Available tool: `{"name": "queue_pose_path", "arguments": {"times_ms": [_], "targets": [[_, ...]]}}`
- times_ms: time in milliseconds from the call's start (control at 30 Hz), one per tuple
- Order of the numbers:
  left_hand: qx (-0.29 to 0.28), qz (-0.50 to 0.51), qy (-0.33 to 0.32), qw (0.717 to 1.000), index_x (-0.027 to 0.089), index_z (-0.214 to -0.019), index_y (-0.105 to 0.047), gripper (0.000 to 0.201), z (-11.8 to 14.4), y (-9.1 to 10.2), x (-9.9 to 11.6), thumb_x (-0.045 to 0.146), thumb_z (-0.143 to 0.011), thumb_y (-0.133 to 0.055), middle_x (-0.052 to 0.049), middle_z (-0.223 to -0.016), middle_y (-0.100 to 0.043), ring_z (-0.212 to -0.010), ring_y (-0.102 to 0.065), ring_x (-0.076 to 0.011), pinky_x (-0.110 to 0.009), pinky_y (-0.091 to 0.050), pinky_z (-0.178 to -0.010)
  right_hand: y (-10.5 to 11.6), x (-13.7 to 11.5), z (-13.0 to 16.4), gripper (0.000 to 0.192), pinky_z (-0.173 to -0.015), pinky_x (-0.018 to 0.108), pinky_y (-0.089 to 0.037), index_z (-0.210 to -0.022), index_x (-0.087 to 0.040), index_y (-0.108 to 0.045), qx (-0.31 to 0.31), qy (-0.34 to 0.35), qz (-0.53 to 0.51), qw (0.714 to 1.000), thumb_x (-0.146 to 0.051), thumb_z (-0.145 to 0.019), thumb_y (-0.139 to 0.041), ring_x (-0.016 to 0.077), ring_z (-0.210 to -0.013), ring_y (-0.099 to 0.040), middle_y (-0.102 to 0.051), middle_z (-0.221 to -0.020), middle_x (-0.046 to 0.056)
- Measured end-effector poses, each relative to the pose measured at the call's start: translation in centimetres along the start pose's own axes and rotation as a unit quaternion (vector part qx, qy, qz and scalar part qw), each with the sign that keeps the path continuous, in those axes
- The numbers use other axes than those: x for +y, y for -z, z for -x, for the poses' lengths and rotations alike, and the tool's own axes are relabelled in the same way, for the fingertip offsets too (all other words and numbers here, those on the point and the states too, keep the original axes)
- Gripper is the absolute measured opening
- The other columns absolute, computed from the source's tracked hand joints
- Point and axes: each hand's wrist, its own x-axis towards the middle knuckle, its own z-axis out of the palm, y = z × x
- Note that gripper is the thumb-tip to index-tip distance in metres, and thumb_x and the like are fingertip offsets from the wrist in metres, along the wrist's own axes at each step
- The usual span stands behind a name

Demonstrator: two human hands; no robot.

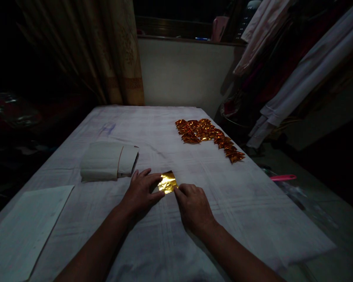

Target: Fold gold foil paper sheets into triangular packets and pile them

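Note:
A small piece of shiny gold foil paper (167,182) lies on the white cloth-covered table (170,235) in front of me. My left hand (141,192) presses on its left edge with thumb and fingers spread. My right hand (192,205) pinches its lower right corner with curled fingers. Both hands rest on the cloth as they hold the foil.
A row of several folded gold foil pieces (208,137) lies at the far right of the table. A stack of pale paper (108,160) sits to the left of my hands, and a flat sheet (26,227) at the near left. Curtain and hanging clothes surround the table.

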Motion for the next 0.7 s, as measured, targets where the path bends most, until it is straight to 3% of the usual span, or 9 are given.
{"name": "queue_pose_path", "arguments": {"times_ms": [200,333,467,567,700], "targets": [[0.019,0.0,-0.019,1.0,0.029,-0.129,-0.064,0.051,0.3,-0.2,0.1,0.036,-0.08,-0.076,-0.006,-0.141,-0.064,-0.145,-0.039,-0.0383,-0.069,-0.013,-0.12,0.5,0.3,-0.2,0.03,-0.078,0.036,-0.039,-0.115,-0.018,-0.068,-0.015,-0.035,-0.01,0.999,-0.009,-0.089,-0.058,0.0233,-0.09,-0.057,-0.07,-0.103,0.01],[0.018,0.006,-0.026,0.999,0.033,-0.129,-0.064,0.05,0.4,-0.1,0.3,0.033,-0.08,-0.075,-0.004,-0.14,-0.065,-0.144,-0.04,-0.0389,-0.071,-0.012,-0.118,0.3,-0.1,-1.3,0.039,-0.096,0.042,-0.042,-0.135,-0.018,-0.059,-0.024,0.029,-0.068,0.997,-0.016,-0.097,-0.05,0.028,-0.122,-0.054,-0.064,-0.134,0.014],[0.018,0.007,-0.028,0.999,0.034,-0.128,-0.065,0.048,0.5,0.1,0.5,0.032,-0.081,-0.075,-0.003,-0.139,-0.065,-0.145,-0.039,-0.0378,-0.07,-0.012,-0.119,0.3,-0.3,-1.9,0.047,-0.116,0.051,-0.031,-0.147,-0.018,-0.049,-0.12,0.073,-0.11,0.984,-0.032,-0.103,-0.046,0.0265,-0.144,-0.039,-0.05,-0.153,0.011],[0.015,0.01,-0.026,1.0,0.032,-0.127,-0.065,0.047,0.5,0.0,0.4,0.032,-0.081,-0.076,-0.004,-0.14,-0.064,-0.145,-0.039,-0.0369,-0.069,-0.011,-0.12,0.6,0.1,-1.4,0.054,-0.122,0.058,-0.021,-0.153,-0.017,-0.042,-0.167,0.043,-0.1,0.98,-0.04,-0.103,-0.045,0.0273,-0.15,-0.032,-0.042,-0.159,0.012],[0.011,0.009,-0.022,1.0,0.031,-0.127,-0.064,0.048,0.5,-0.1,0.3,0.032,-0.081,-0.076,-0.004,-0.14,-0.064,-0.145,-0.038,-0.037,-0.069,-0.01,-0.12,0.9,1.0,-0.6,0.055,-0.121,0.062,-0.022,-0.152,-0.015,-0.043,-0.172,-0.003,-0.07,0.983,-0.039,-0.103,-0.045,0.031,-0.151,-0.031,-0.036,-0.161,0.015]]}}
